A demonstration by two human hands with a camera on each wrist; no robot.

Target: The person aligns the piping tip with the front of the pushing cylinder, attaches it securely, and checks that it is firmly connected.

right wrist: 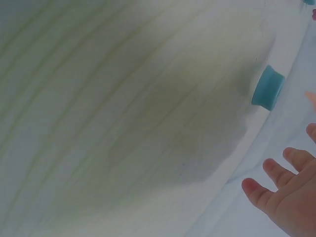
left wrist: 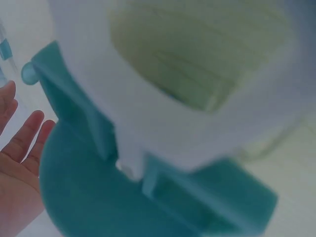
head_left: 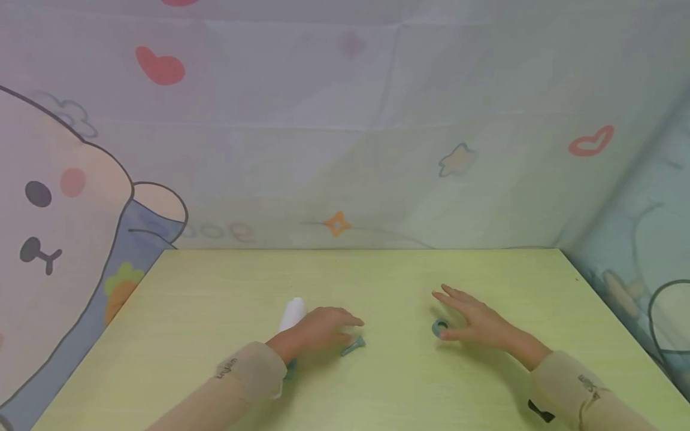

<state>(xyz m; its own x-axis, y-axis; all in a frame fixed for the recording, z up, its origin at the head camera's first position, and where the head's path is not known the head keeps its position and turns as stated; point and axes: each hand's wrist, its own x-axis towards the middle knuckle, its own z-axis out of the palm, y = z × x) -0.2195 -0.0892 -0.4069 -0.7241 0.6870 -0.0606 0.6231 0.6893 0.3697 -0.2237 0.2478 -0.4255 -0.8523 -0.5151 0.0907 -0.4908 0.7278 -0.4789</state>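
My left hand (head_left: 324,329) reaches over the table, fingers extended, between a white cylindrical object (head_left: 293,313) and a small teal funnel-like piece (head_left: 353,345). Beneath my left wrist a teal and white object (head_left: 291,369) is mostly hidden; the left wrist view shows its teal part (left wrist: 94,182) and white loop (left wrist: 143,118) up close, with the left hand (left wrist: 22,168) beyond. My right hand (head_left: 480,323) is spread, its thumb beside or touching a teal ring (head_left: 437,328). In the right wrist view, the ring (right wrist: 268,88) stands near the spread fingers of the right hand (right wrist: 291,197).
The light yellow-green table (head_left: 399,281) meets a printed cloth backdrop (head_left: 302,149) at its far edge. A printed bear (head_left: 64,239) is at the left. Another cloth (head_left: 647,251) hangs along the right side.
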